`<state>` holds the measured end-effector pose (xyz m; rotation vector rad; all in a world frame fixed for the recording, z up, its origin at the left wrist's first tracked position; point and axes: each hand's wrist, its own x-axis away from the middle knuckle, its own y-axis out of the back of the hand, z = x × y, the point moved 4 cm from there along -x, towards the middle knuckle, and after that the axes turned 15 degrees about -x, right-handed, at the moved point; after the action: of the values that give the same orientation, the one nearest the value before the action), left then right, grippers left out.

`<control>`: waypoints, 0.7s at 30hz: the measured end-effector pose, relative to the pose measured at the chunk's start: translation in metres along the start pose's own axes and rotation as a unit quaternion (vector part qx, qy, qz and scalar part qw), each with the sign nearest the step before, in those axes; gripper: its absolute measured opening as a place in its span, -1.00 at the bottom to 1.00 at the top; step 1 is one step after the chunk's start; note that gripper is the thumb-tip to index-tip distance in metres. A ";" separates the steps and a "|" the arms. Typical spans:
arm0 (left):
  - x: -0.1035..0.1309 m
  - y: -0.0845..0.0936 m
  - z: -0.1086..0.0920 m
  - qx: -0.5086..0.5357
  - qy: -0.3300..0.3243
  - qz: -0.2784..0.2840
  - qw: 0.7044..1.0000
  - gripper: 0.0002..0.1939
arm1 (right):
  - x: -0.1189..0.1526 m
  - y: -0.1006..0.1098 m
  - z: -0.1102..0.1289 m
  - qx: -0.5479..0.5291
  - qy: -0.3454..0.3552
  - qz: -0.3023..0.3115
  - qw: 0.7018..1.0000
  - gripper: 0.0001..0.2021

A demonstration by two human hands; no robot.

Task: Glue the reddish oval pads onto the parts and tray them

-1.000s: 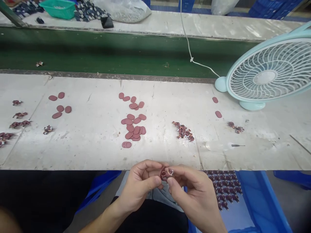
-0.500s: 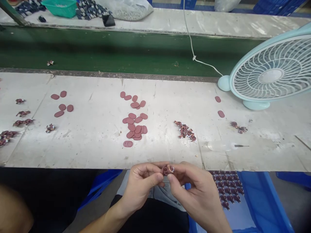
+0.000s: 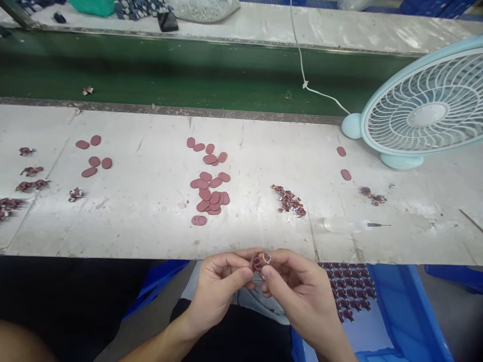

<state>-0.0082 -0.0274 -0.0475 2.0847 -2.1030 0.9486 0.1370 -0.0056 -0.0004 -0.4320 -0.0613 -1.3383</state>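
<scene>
My left hand [image 3: 221,289] is closed, pinching a maroon oval disc [image 3: 252,263] seen edge-on between thumb and fingers. My right hand [image 3: 305,296] pinches a small maroon figurine [image 3: 264,259] with pale and orange details. The two pieces meet just past the table's front edge, above my lap; whether they are joined I cannot tell. Beyond the hands, a loose group of maroon oval discs [image 3: 204,194] lies on the white table [image 3: 151,221]. Right of it is a small heap of similar figurines [image 3: 290,200].
A clear bottle with a thin dark tip [image 3: 345,224] lies at the right, in front of a light-blue fan [image 3: 426,114]. Below the table edge, a blue tray [image 3: 418,311] holds rows of figurines. A green channel [image 3: 188,75] runs behind. Another person's arm [image 3: 22,342] shows lower left.
The camera view has shifted slightly. My right thumb has moved a little up and right along the figurine, and the right fingers underneath show more. Both hands keep their hold.
</scene>
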 end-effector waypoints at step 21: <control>0.000 -0.002 0.001 -0.044 -0.063 0.006 0.997 -0.97 | 0.003 0.003 -0.008 -0.045 0.031 -0.048 0.997 -0.92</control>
<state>-0.0065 -0.0277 -0.0471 2.1437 -2.1742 0.7287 0.1389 -0.0101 -0.0077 -0.4674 0.0302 -1.4523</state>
